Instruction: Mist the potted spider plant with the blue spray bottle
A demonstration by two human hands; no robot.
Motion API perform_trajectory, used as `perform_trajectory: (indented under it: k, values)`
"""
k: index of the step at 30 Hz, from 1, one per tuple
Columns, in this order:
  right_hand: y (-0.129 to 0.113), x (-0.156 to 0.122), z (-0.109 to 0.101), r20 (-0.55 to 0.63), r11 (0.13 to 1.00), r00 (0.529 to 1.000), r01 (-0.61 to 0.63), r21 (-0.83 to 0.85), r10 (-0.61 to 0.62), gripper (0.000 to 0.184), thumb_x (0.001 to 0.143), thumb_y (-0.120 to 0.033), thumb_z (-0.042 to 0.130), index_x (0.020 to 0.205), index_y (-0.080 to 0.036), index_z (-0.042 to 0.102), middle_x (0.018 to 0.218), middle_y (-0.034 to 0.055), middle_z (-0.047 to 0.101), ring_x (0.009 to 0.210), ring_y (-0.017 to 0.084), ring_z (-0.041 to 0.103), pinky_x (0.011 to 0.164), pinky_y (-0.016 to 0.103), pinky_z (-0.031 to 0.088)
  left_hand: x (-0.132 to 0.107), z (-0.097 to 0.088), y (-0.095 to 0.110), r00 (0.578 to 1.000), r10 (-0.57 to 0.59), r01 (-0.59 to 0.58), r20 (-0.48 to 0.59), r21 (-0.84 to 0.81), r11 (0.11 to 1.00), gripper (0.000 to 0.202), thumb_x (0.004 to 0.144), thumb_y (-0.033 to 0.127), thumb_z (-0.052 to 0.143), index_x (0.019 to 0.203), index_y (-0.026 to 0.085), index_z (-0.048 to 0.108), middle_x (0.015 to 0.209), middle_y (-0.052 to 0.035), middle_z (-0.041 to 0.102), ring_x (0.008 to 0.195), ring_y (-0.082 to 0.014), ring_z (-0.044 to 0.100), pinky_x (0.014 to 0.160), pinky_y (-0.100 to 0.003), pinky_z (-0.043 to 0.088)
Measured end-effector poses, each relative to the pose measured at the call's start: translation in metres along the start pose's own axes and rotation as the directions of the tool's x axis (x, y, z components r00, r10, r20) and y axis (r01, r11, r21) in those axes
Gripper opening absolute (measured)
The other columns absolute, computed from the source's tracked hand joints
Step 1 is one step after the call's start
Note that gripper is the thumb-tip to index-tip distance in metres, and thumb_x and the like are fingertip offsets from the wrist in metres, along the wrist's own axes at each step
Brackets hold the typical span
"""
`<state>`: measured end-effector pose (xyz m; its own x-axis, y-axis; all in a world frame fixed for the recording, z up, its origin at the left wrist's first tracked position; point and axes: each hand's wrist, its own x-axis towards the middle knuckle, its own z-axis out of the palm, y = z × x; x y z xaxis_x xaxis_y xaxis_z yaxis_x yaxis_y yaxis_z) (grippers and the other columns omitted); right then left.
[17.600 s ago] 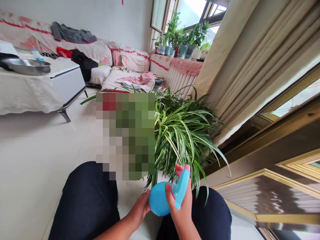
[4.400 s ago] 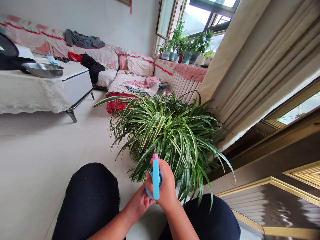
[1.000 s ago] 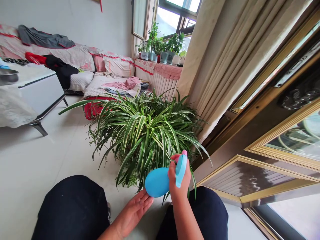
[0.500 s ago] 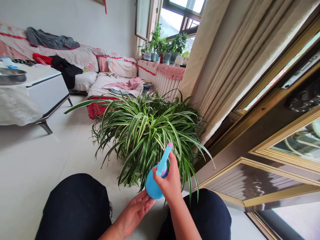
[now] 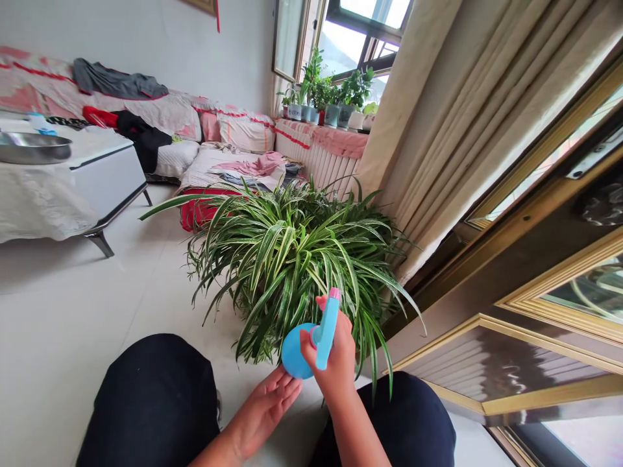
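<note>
You have the blue, rounded plastic spray bottle (image 5: 296,352) a little below and right of the centre of the frame, held up in the air in front of the leaves. It is tilted, with its round body to the lower left of its light-blue spray head (image 5: 328,334), and the pink nozzle tip (image 5: 334,293) at the top. I judge that it is light and not fragile, and that the wall is rather stiff. The smooth curve may become slippery if it is wet. The wall does not let you see how full it is, so the weight cannot be told exactly.

The best place to take hold is the narrow neck under the head, and your right hand (image 5: 343,358) has it there: its fingers are closed around, with the thumb on the near side. Your left hand (image 5: 257,412) is flat and open, palm up, the fingertips at the bottom of the body; they seem to touch it, but they do not grip.

Just behind, in the middle of the frame, spreads the bushy plant with long green-and-white leaves (image 5: 296,259); these look flexible, but could bend or tear if you pull. Farther out, at the left edge, a shallow steel basin (image 5: 36,152) stands on the white, lace-covered worktop (image 5: 107,175).
</note>
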<state>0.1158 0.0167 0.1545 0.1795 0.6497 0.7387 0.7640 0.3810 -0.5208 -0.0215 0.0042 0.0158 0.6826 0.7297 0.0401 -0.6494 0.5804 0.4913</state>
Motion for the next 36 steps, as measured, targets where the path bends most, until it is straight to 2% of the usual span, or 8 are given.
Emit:
perform_trajectory:
  k: [3, 8, 10, 18, 24, 29, 33, 36]
  values:
    - [0.001, 0.001, -0.002, 0.107, 0.989, 0.992, -0.079, 0.124, 0.066, 0.064, 0.079, -0.026, 0.055, 0.141, -0.022, 0.042, 0.127, 0.0120, 0.062, 0.107, 0.029, 0.064, 0.091, 0.047, 0.051, 0.000, 0.002, 0.001, 1.000, -0.014, 0.013, 0.010, 0.021, 1.000, 0.049, 0.082, 0.027, 0.071, 0.130, 0.027, 0.061, 0.146, -0.0054, 0.053, 0.145, -0.0248, 0.032, 0.124, -0.046, 0.003]
    - [-0.012, 0.005, -0.008, 0.213, 0.941, 0.959, -0.235, 0.243, 0.185, 0.066, 0.075, -0.021, 0.054, 0.140, -0.020, 0.044, 0.083, -0.0004, 0.067, 0.058, 0.015, 0.060, 0.069, 0.033, 0.056, 0.000, 0.002, 0.001, 0.998, -0.026, 0.023, 0.061, 0.042, 0.999, 0.053, 0.079, 0.036, 0.074, 0.130, 0.026, 0.061, 0.145, -0.0074, 0.053, 0.144, -0.0270, 0.034, 0.124, -0.048, 0.003]
    - [-0.016, 0.007, -0.009, 0.184, 0.943, 0.959, -0.255, 0.213, 0.218, 0.055, 0.075, -0.022, 0.055, 0.130, -0.021, 0.053, 0.085, -0.0007, 0.067, 0.050, 0.011, 0.054, 0.063, 0.031, 0.054, 0.001, -0.001, -0.001, 0.995, -0.017, 0.012, 0.098, 0.060, 0.998, 0.054, 0.081, 0.042, 0.071, 0.131, 0.027, 0.060, 0.146, -0.0081, 0.052, 0.144, -0.0275, 0.033, 0.123, -0.049, 0.002]
    - [-0.014, 0.011, 0.003, 0.103, 0.973, 0.979, -0.189, 0.129, 0.176, 0.025, 0.075, -0.022, 0.057, 0.098, -0.021, 0.066, 0.086, 0.0033, 0.068, 0.070, 0.019, 0.065, 0.064, 0.032, 0.054, 0.001, -0.007, -0.007, 0.995, -0.011, -0.002, 0.095, 0.138, 0.990, 0.057, 0.080, 0.057, 0.063, 0.130, 0.030, 0.061, 0.143, -0.0061, 0.055, 0.145, -0.0282, 0.032, 0.123, -0.045, 0.010]
    - [-0.012, 0.015, 0.008, 0.160, 0.973, 0.978, -0.160, 0.167, 0.133, 0.052, 0.081, -0.025, 0.054, 0.132, -0.021, 0.054, 0.108, 0.0089, 0.070, 0.093, 0.026, 0.070, 0.073, 0.039, 0.058, -0.003, 0.004, 0.002, 0.999, 0.006, -0.011, 0.034, 0.144, 0.990, 0.056, 0.077, 0.057, 0.066, 0.127, 0.033, 0.063, 0.142, -0.0017, 0.057, 0.145, -0.0273, 0.033, 0.122, -0.041, 0.016]
    - [-0.015, 0.017, 0.008, 0.240, 0.965, 0.971, -0.086, 0.246, 0.025, 0.065, 0.083, -0.021, 0.053, 0.147, -0.022, 0.037, 0.142, 0.0119, 0.054, 0.122, 0.027, 0.059, 0.098, 0.045, 0.051, -0.002, -0.002, 0.002, 0.999, 0.018, -0.022, 0.049, 0.096, 0.995, 0.052, 0.078, 0.051, 0.070, 0.125, 0.031, 0.065, 0.142, -0.0044, 0.057, 0.143, -0.0263, 0.036, 0.124, -0.045, 0.012]
    - [-0.023, 0.038, 0.017, 0.348, 0.946, 0.937, -0.143, 0.290, 0.036, 0.059, 0.080, -0.020, 0.052, 0.138, -0.019, 0.046, 0.131, 0.0111, 0.062, 0.114, 0.024, 0.063, 0.093, 0.039, 0.053, 0.002, -0.008, 0.004, 0.995, 0.073, -0.076, 0.061, 0.054, 0.996, 0.049, 0.082, 0.050, 0.066, 0.126, 0.029, 0.064, 0.140, -0.0054, 0.059, 0.138, -0.0248, 0.045, 0.123, -0.046, 0.017]
    - [-0.027, 0.068, 0.033, 0.305, 0.933, 0.950, -0.172, 0.316, 0.072, 0.054, 0.076, -0.024, 0.052, 0.129, -0.016, 0.052, 0.118, 0.0111, 0.067, 0.098, 0.023, 0.066, 0.085, 0.037, 0.054, 0.010, -0.007, 0.019, 0.990, 0.139, -0.140, 0.032, 0.035, 0.989, 0.044, 0.085, 0.048, 0.063, 0.123, 0.025, 0.066, 0.136, -0.0068, 0.062, 0.134, -0.0254, 0.050, 0.122, -0.047, 0.018]
